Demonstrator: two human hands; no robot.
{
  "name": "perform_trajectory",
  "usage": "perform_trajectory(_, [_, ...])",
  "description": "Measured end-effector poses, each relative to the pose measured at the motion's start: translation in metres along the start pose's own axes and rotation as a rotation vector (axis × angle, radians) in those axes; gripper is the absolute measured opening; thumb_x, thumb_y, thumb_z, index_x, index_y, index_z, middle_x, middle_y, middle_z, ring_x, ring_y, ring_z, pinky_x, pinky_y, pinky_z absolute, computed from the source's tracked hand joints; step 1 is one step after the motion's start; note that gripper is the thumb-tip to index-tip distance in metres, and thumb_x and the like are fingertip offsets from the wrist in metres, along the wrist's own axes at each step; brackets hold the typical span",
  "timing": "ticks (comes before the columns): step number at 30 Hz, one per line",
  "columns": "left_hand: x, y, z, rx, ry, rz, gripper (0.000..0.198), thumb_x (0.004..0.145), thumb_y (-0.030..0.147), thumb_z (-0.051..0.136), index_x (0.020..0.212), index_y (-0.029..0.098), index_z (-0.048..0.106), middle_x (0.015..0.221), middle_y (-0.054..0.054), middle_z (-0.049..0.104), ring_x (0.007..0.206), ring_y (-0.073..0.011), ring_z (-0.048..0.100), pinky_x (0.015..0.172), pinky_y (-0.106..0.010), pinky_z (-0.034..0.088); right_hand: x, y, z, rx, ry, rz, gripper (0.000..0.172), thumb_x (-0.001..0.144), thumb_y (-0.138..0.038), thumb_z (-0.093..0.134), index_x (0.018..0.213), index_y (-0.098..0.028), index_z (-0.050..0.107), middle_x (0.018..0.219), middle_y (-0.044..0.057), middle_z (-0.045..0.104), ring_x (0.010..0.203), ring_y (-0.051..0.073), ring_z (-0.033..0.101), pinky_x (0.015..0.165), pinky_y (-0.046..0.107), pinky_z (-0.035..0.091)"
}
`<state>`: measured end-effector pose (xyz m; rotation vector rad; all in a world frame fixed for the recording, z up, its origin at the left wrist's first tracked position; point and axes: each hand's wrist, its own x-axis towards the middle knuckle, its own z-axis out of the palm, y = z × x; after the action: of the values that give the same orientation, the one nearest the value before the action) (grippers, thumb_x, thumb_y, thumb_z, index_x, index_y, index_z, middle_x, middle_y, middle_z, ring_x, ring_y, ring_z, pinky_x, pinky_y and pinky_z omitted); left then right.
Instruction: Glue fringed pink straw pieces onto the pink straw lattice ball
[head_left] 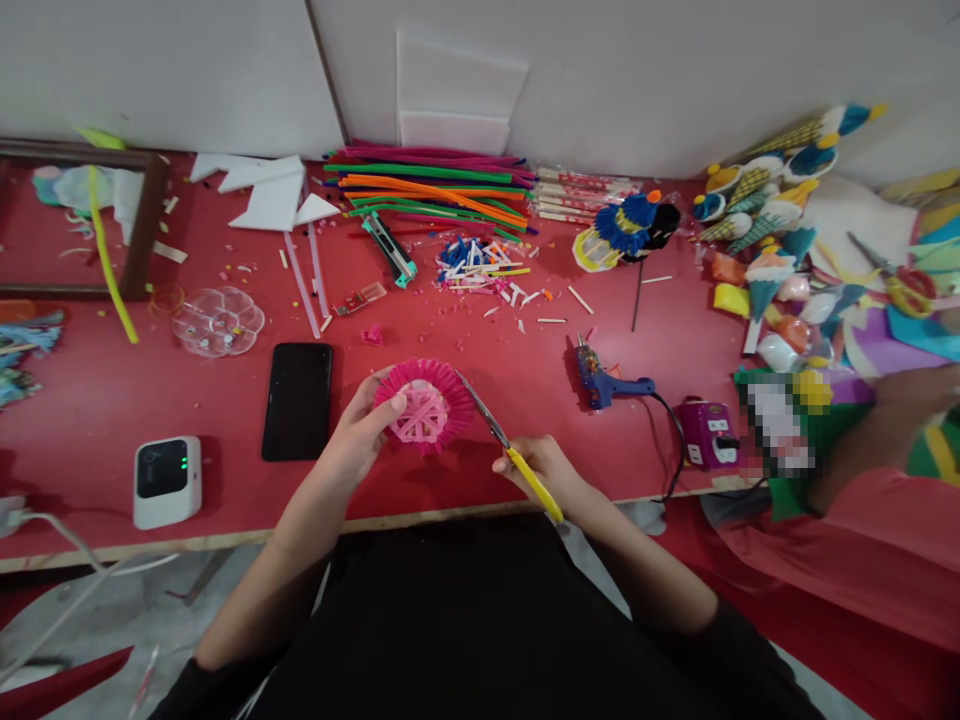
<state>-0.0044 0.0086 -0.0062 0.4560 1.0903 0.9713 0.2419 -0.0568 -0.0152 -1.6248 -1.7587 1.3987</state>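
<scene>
Between thumb and fingers, my left hand (pixel 365 428) grips a round pink craft piece (pixel 421 408) with a fringed magenta rim and a lighter pink, spoke-like centre. My right hand (pixel 546 470) is closed around the yellow handles of a pair of scissors (pixel 495 428). Their metal blades point up and to the left, with the tips at the right edge of the fringe. Whether the tips touch the fringe I cannot tell. A small magenta scrap (pixel 373 336) lies on the red table just beyond the craft piece.
A black phone (pixel 297 402) and a white device (pixel 167 482) lie left. A corded blue glue gun (pixel 611 385) and purple power box (pixel 708 434) stand right. Pipe cleaners (pixel 435 190), a cutter (pixel 388 250) and scraps lie behind. Another person's arm (pixel 874 430) reaches in at right.
</scene>
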Motion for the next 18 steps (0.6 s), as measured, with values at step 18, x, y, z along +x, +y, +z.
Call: perform_trajectory(18, [-0.0044,-0.0015,-0.0055,-0.070,-0.069,-0.040,0.053,0.059,0.032,0.094,0.107,0.025,0.073,0.094,-0.001,0.081,0.087,-0.0217,0.077,0.076,-0.028,0.062,-0.0010,-0.0006,-0.0048,0.010,0.001,0.036,0.070,0.086,-0.087,0.033,0.059,-0.022,0.036,0.057,-0.005,0.029,0.053,0.009,0.028,0.049,0.025,0.020])
